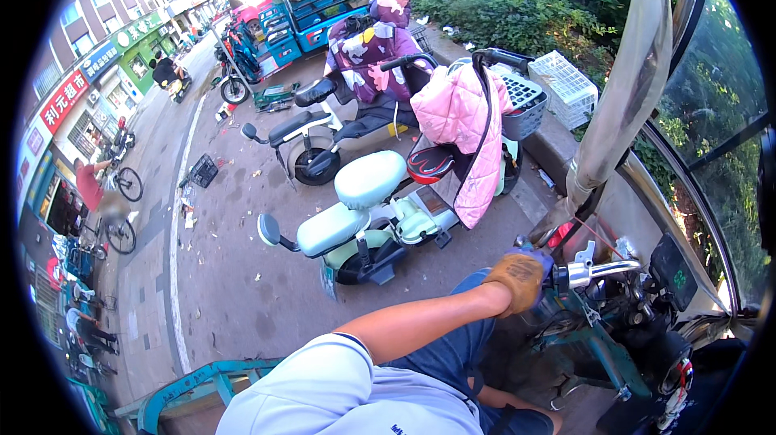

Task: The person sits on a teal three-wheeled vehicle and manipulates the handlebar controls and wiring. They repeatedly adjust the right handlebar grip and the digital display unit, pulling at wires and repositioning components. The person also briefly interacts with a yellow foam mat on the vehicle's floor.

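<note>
My left hand, in a brown and purple work glove, is closed around the grip at the left end of a handlebar. Bare forearm stretches to it from a light grey short sleeve. Just beyond the fingers is a silver lever bracket, and a dark display sits farther along the bar. Below the bar shows the teal frame of the vehicle I sit on. My legs in blue jeans are bent under the arm. I do not see my right hand.
A mint-green scooter with a pink quilted cover stands close on the left. Beyond it are a scooter with a purple cover and a blue cargo tricycle. A clear-wrapped post rises ahead. A cyclist is at far left.
</note>
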Available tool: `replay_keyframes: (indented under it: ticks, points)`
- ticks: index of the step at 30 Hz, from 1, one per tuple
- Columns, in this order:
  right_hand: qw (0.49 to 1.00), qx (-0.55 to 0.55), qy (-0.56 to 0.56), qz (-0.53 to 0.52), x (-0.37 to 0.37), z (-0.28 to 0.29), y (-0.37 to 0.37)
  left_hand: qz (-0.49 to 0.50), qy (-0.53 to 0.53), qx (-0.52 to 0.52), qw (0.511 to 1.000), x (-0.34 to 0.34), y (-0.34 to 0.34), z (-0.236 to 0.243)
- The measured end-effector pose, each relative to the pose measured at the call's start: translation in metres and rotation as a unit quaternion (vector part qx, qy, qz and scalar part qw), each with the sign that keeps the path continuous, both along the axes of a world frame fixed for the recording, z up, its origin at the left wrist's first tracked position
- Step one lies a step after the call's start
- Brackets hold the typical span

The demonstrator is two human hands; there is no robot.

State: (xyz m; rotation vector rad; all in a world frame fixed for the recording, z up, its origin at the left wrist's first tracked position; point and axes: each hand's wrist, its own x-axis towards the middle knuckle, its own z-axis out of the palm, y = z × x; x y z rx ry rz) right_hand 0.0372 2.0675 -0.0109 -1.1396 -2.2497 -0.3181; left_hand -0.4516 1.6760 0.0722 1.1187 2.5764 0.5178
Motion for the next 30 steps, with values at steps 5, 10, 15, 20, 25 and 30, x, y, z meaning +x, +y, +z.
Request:
replay_keyframes:
  ticks: [5,10,15,20,25,30]
  points:
    - [0.999,-0.033,0.041,-0.011,0.015,-0.012,0.002,0.007,0.027,-0.011,1.000,-0.006,0.019,-0.014]
    - [0.982,-0.083,0.164,-0.046,0.022,-0.005,0.003,-0.005,0.080,-0.046,0.996,-0.012,0.001,-0.027]
    - [0.976,-0.040,0.192,-0.096,0.008,-0.014,0.005,0.070,0.084,0.099,0.989,-0.007,0.013,-0.042]
    - [0.979,-0.094,0.119,-0.137,0.024,-0.004,-0.011,0.040,0.133,0.084,0.987,-0.013,0.007,-0.055]
    - [0.964,-0.233,0.113,-0.051,0.064,0.007,0.012,0.038,0.135,0.101,0.985,-0.014,0.006,-0.055]
    - [0.833,-0.551,0.040,-0.031,0.059,0.056,0.050,0.065,0.087,0.009,0.994,-0.009,0.009,-0.038]
